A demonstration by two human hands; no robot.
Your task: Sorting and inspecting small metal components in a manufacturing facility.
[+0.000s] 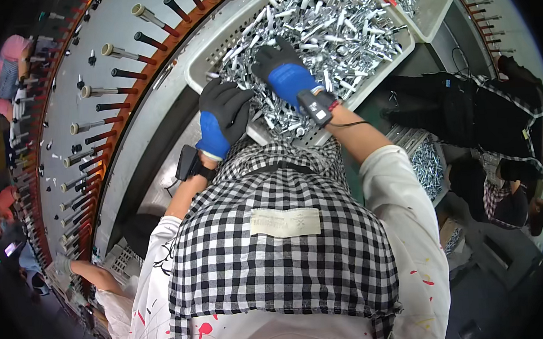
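Observation:
A pale plastic basket (193, 75) in front of me is heaped with small shiny metal parts (331, 32), many with white tips. My right hand (283, 74), in a black and blue glove, lies over the heap. Its fingers are stretched out and parted, touching the metal pieces, and no piece shows gripped in it. At the basket's near left corner is my left hand (223, 115), gloved alike, with fingers apart and slightly bent. Nothing can be seen in its grasp; its palm side is partly hidden.
Left of the basket curves an orange-edged conveyor (122, 110) with rows of upright dark-handled and pale-capped rods (102, 91). Another basket (427, 26) with metal parts stands at far right. A crate of parts (427, 166) is lower right. People (467, 111) work on both sides.

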